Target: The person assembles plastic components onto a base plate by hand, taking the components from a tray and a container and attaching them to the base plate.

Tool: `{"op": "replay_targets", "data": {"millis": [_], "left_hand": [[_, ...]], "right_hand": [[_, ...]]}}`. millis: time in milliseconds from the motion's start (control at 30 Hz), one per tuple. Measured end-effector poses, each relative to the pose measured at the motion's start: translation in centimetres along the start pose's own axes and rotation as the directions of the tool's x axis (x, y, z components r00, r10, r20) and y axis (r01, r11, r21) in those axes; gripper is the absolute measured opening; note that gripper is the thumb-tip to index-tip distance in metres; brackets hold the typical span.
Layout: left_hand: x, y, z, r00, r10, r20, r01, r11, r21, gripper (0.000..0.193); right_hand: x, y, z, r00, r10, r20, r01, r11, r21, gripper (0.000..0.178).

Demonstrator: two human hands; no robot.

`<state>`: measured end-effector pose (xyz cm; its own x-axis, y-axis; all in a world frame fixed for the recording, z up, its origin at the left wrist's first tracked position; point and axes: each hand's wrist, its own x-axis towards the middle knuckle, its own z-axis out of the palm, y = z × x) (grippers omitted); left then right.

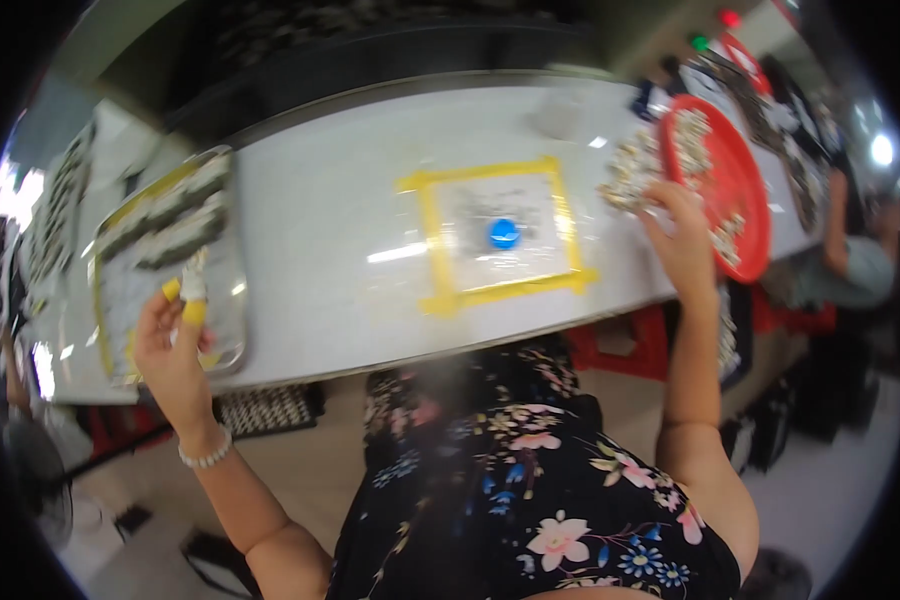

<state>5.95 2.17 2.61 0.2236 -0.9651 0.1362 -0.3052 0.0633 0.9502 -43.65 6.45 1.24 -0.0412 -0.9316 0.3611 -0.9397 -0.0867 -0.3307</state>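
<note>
My left hand [175, 345], with yellow covers on two fingertips, pinches a small whitish piece [196, 268]. It is over the near part of a metal tray [238, 335] that holds rows of grey-white pieces [185, 230]. On the right, my right hand [682, 240] has its fingertips closed together at the edge of a loose pile of small cream-coloured pieces [630, 170]. What those fingers hold, if anything, is too blurred to make out. Beside that hand is a round red tray [745, 190] with more of the pieces in it.
Yellow tape frames a clear-covered sheet [470, 270] on the white table [320, 230], with a blue round cap [504, 234] on it. A translucent cup [560, 115] stands farther back. Red stools [625, 345] are under the table edge. Another person [845, 270] sits at the far right.
</note>
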Motion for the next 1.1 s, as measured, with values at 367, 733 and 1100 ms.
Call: {"op": "replay_targets", "data": {"millis": [367,733,1100], "left_hand": [[9.7,-7.4,-12.2,0.937,0.112,-0.331,0.134,0.759,0.637,0.029],[12.4,-7.8,-7.8,1.000,0.022,0.009,-0.021,0.638,0.769,0.034],[12.2,-8.3,-11.0,0.989,0.000,-0.146,0.030,0.979,0.203,0.045]], "right_hand": [[-0.2,-0.2,1.5,0.990,0.114,0.081,-0.113,0.993,-0.017,0.024],[-1.6,0.1,1.2,0.973,0.220,0.072,-0.228,0.963,0.142,0.032],[0.2,-0.3,-0.5,0.996,0.007,0.089,-0.019,0.990,0.138,0.026]]}}
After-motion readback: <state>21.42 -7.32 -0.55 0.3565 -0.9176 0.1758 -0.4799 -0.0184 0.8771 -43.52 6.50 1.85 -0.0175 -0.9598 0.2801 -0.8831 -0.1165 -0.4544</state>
